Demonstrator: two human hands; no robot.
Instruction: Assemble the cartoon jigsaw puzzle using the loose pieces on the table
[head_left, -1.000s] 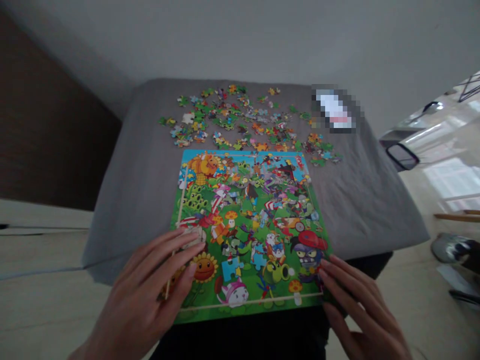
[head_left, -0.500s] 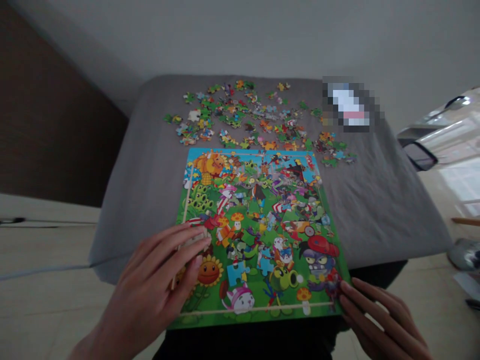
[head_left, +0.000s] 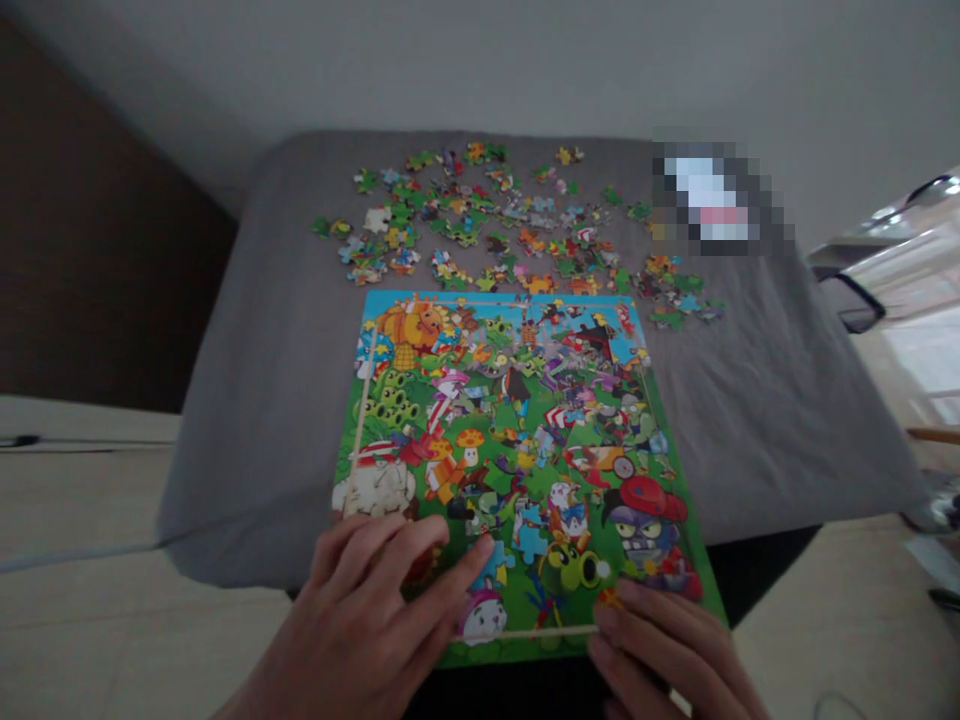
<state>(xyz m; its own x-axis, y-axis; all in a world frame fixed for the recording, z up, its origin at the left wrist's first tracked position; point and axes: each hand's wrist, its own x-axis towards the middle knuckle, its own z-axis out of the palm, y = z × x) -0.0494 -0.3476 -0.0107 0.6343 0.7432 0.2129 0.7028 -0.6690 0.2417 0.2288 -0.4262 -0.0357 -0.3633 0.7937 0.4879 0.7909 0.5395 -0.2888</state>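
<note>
A cartoon jigsaw board lies tilted toward me, with a thin raised border and loose pieces scattered over its picture. My left hand rests over its lower left part. Its index finger stretches out and touches a blue puzzle piece above the white cat; the other fingers are bent but apart. Another blue puzzle piece lies just to the right. At the lower right edge, my right hand has its fingertips on the border by the orange mushroom and its thumb lower at the edge, pinching the board.
Many loose jigsaw pieces spread over the grey cloth-covered surface behind the board. A pixelated object lies at the back right. A cable runs in from the left. A wall rises behind.
My left hand has slid right and slightly down, uncovering the board's left side and reaching the blue piece. My right hand has moved left from the board's right corner along the bottom edge.
</note>
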